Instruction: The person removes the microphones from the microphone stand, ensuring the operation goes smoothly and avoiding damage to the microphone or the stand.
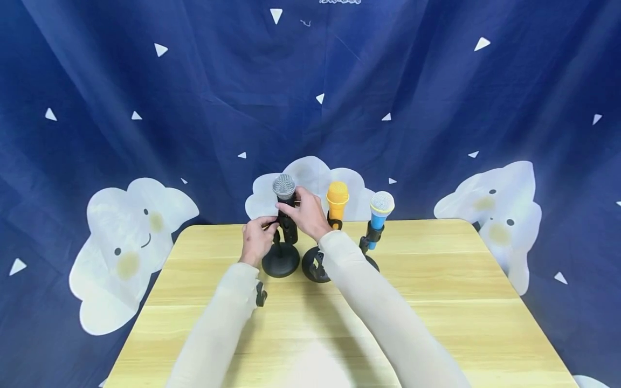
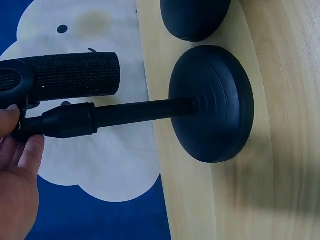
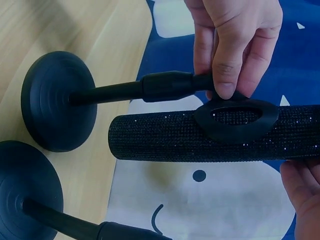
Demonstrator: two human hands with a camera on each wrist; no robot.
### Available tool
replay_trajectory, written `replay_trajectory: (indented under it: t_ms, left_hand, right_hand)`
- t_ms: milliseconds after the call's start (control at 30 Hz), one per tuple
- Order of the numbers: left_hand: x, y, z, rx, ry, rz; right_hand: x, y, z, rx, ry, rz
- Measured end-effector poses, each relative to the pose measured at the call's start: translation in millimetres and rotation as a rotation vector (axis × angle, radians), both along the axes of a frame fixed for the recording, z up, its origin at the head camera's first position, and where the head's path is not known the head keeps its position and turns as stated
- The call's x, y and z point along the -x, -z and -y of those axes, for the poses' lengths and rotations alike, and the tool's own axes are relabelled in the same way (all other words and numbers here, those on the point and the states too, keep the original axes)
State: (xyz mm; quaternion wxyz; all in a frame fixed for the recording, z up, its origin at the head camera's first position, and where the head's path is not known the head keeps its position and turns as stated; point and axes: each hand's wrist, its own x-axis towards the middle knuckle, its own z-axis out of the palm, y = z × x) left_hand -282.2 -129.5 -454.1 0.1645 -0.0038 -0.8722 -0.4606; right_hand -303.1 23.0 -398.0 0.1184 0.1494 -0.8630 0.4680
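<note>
A black microphone (image 1: 284, 186) with a silver mesh head and a glittery handle stands upright in the clip (image 3: 202, 122) of a black table stand (image 1: 281, 262). Just under that clip, my left hand (image 1: 256, 240) pinches the stand's joint between thumb and fingers, as the left wrist view shows up close. My right hand (image 1: 310, 214) grips the microphone's handle below the head, thumb in front and fingers behind. Only part of this right hand (image 3: 306, 197) appears at the edge of the right wrist view. The stand's round base rests on the wooden table.
To the right, a yellow microphone (image 1: 337, 198) and a blue microphone (image 1: 381, 207) with a white head stand in similar black stands; my right forearm partly covers their bases. The table (image 1: 204, 323) meets a dark blue cloud-patterned curtain (image 1: 218, 108) behind.
</note>
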Motion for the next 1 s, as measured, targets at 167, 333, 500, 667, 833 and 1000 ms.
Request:
replay_trajectory:
  t_ms: [167,333,500,667,833,1000]
  left_hand:
    - [-1.9,1.4,-1.1,0.002,-0.022,-0.029]
    - [-2.5,1.4,-3.3,-0.003,-0.025,-0.039]
    - [-1.5,1.3,-4.1,-0.012,-0.025,-0.044]
    - [-1.6,1.2,-3.6,-0.005,-0.026,-0.048]
    - [-1.5,1.1,-5.5,0.024,-0.004,-0.082]
    - [-0.9,1.6,-4.7,0.029,-0.014,-0.092]
  right_hand:
    - [-0.3,-0.2,1.7,0.017,0.008,0.003]
    - [1.1,2.2,2.4,0.038,0.019,-0.003]
    - [2.2,3.2,2.7,0.061,0.023,-0.022]
    - [0.8,2.4,1.8,0.091,0.011,-0.026]
    - [0.1,1.4,-1.3,0.12,0.005,-0.024]
    - [0.9,0.8,-1.4,0.124,-0.014,-0.037]
